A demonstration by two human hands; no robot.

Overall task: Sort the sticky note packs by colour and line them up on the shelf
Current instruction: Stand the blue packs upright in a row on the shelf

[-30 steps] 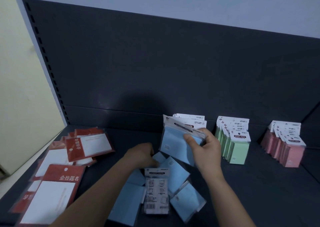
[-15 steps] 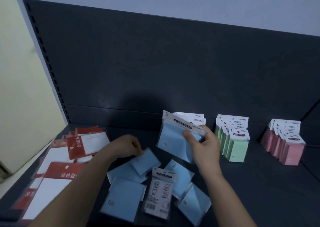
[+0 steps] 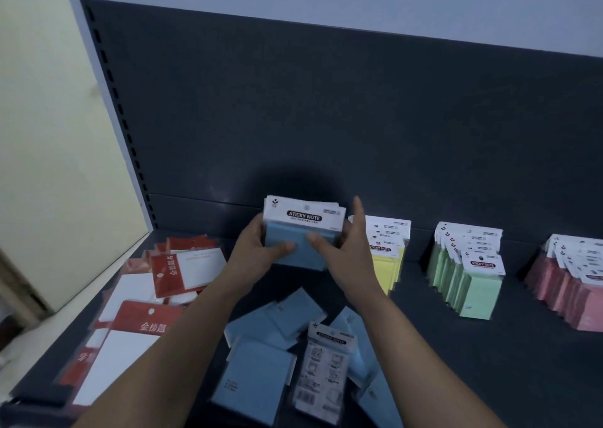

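A stack of blue sticky note packs stands upright in front of me, held between both hands above the dark shelf. My left hand grips its left edge, thumb across the front. My right hand holds the right edge, thumb on the front and index finger pointing up. Several loose blue packs lie scattered below, one lying with its printed back up. To the right stand rows of yellow packs, green packs and pink packs.
Red-and-white card packs lie piled at the shelf's left end. The dark back panel rises behind the rows. A slotted upright and a cream wall bound the left side.
My left hand lifted off the loose blue packs and joined the right on the blue stack, which now stands upright and squared. The view shifted, showing the yellow row.
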